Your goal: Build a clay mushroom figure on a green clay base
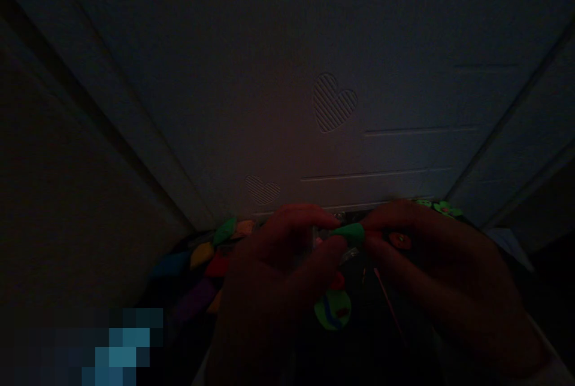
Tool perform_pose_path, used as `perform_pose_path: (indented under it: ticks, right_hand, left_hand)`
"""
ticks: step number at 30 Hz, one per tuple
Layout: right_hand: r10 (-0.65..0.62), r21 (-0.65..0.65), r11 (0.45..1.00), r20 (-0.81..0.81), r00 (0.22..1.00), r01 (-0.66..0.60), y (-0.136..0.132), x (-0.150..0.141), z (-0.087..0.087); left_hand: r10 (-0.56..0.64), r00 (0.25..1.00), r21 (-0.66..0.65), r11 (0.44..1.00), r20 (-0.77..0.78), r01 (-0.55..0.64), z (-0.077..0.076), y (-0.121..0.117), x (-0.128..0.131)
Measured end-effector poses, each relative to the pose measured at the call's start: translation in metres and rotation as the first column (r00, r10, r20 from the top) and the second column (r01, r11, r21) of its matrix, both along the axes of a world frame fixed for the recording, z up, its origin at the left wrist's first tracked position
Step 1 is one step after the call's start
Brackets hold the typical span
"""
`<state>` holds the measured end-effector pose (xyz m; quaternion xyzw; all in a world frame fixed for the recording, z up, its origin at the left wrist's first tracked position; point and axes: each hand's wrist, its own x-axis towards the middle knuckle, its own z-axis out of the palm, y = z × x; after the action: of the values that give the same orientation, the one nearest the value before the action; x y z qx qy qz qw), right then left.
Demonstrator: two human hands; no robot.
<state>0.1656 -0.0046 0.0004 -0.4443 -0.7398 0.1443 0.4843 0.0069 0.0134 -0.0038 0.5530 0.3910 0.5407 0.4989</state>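
Observation:
Between my two hands is a small green cone-shaped piece [351, 232], which looks like modelling clay. My left hand [283, 272] pinches its narrow end between thumb and forefinger. At its wide end, the fingertips of my right hand [431, 272] close on it from the other side. Below my left thumb lies a light-green disc [332, 311] with a blue wavy strip and a dark red piece on it. A red ring-like piece [336, 280] touches or nears the disc's top edge. The view is very dark, so fine detail is lost.
Left of my hands sit several coloured blocks, among them a blue one [169, 265] and a purple one [195, 300]. A thin pink stick [390, 303] lies below my right hand. Behind rises a pale panel [269, 74] with embossed hearts. Green flower-like pieces [447, 209] lie at the back right.

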Motion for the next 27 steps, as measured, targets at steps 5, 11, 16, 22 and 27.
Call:
perform_pose_path:
  ticks: [5,11,16,22,27]
  right_hand:
    - [-0.015,0.015,1.0,0.013,1.0,0.015,-0.0017,0.0011,-0.0019]
    - [-0.029,0.008,1.0,-0.006,1.0,0.029,-0.0001,0.0006,-0.0045]
    - [-0.039,-0.001,0.999,0.005,0.999,0.039,-0.0008,0.0021,-0.0041]
    - [-0.045,0.029,0.999,0.005,0.999,0.045,-0.0001,0.0013,-0.0029]
    - [-0.034,0.001,0.999,0.005,0.999,0.034,0.0013,-0.0001,-0.0021]
  left_hand:
    - [0.011,1.0,0.011,1.0,-0.022,-0.011,-0.0013,-0.0003,0.0002]
    - [0.016,1.0,0.005,1.0,-0.021,-0.016,-0.0003,0.0013,0.0007]
    - [0.006,0.999,-0.002,1.0,-0.033,-0.006,0.0011,0.001,0.0012]
    - [0.01,0.999,-0.027,1.0,-0.048,-0.011,-0.0009,0.0011,0.0013]
    - [-0.016,0.996,0.018,1.0,-0.082,0.017,-0.004,0.0038,-0.0008]
